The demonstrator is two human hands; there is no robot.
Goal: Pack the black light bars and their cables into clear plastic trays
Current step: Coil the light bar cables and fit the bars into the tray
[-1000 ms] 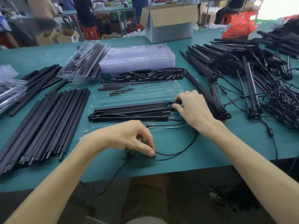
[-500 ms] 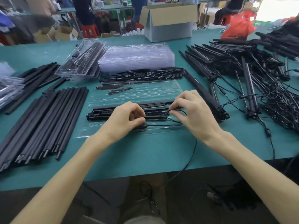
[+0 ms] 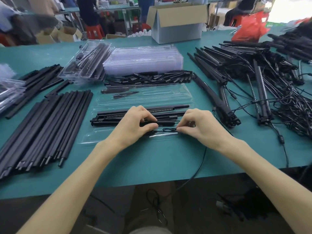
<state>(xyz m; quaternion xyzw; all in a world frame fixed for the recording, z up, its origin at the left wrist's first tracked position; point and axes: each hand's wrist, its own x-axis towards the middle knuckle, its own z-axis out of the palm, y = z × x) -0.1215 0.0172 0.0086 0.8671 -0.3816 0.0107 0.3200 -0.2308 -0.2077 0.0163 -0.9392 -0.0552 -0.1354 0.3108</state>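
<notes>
— Where was the thin black cable (image 3: 168, 130), and how did the hands hold it?
— It lay in small loops over the near channel of the clear plastic tray (image 3: 103, 138), just in front of the black light bars (image 3: 121, 114) that sat in the tray. The left hand (image 3: 135, 123) and the right hand (image 3: 201, 126) were close together with fingers curled. Each one pinched the cable between thumb and forefinger, one at each side of the loops
— How would it handle, in your opinion?
— I judged it light and very soft, with some spring, so the loops would want to open again. It seemed better to take it at the loops and press them down into the channel. The tray looked thin and flexible, easy to dent or to push away. The bars looked stiff and light
— What was around, and what could disturb?
— A hanging length (image 3: 200, 164), which seemed to be of the same cable, ran off the edge of the green table (image 3: 152, 166), so it could pull the loops back. At the right was a tangled heap of bars and wires (image 3: 278, 95), and at the left a row of black tubes (image 3: 47, 125). Behind the tray lay short black pieces (image 3: 152, 77) and a stack of empty trays (image 3: 143, 61)
</notes>
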